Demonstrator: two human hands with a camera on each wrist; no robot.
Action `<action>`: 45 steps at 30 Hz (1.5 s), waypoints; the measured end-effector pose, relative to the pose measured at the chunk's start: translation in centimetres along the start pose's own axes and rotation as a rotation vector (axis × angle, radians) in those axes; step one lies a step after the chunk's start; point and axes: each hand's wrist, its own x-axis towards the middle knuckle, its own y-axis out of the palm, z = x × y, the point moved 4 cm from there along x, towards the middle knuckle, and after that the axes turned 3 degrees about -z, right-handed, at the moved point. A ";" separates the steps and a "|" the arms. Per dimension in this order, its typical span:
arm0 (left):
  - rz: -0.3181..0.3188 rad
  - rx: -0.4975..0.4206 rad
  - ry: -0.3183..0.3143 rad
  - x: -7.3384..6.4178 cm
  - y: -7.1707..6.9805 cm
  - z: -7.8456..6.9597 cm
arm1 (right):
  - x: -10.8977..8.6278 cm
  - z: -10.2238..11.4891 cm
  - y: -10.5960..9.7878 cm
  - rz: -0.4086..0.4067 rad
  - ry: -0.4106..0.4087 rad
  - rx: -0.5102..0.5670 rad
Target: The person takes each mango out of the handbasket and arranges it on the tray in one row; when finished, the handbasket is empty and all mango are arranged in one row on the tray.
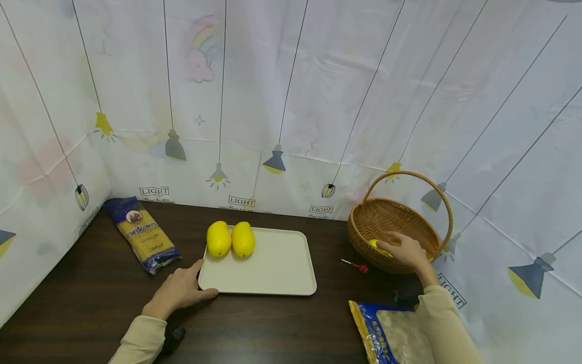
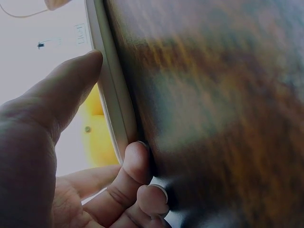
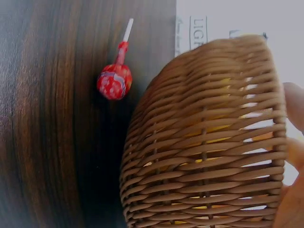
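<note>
On the left part of a cream rectangular tray (image 1: 277, 270) lie two smooth, oval yellow fruits (image 1: 219, 239), side by side; their exact kind is unclear. My left hand (image 1: 182, 287) holds the tray's near left corner. In the left wrist view its thumb (image 2: 78, 71) presses the rim and curled fingers (image 2: 137, 161) sit against the side. Inside a brown wicker basket (image 1: 370, 215) with a hoop handle, my right hand (image 1: 406, 252) grips another yellow fruit (image 1: 376, 244). The basket's weave hides most of that hand and fruit in the right wrist view.
A red-wrapped lollipop (image 1: 362, 268) lies left of the basket. At the far left is a blue and yellow food packet (image 1: 144, 232). Another blue-edged bag (image 1: 395, 331) lies near the right forearm. A printed curtain (image 1: 282, 101) stands behind the dark wooden table (image 1: 254, 328).
</note>
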 end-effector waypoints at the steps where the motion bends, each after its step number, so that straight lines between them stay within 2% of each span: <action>1: 0.002 -0.001 -0.001 0.0 0.0 0.0 | 0.0 -0.3 0.1 0.013 0.002 -0.006; 5: 0.007 -0.001 -0.008 0.1 0.1 0.1 | 0.3 -1.1 0.3 0.058 0.007 -0.021; 12: 0.013 -0.003 -0.014 0.0 0.1 0.1 | 1.1 -1.2 0.3 0.107 0.001 -0.059; 23: 0.016 -0.012 -0.017 -0.1 0.0 -0.1 | 2.8 -0.9 1.7 0.174 -0.052 -0.039; 32: 0.002 -0.038 -0.010 -0.3 -0.3 -0.4 | 2.8 -0.6 2.4 0.243 -0.067 -0.019; 45: -0.007 -0.048 -0.009 -0.3 -0.3 -0.4 | 2.8 -0.2 2.2 0.158 -0.128 -0.075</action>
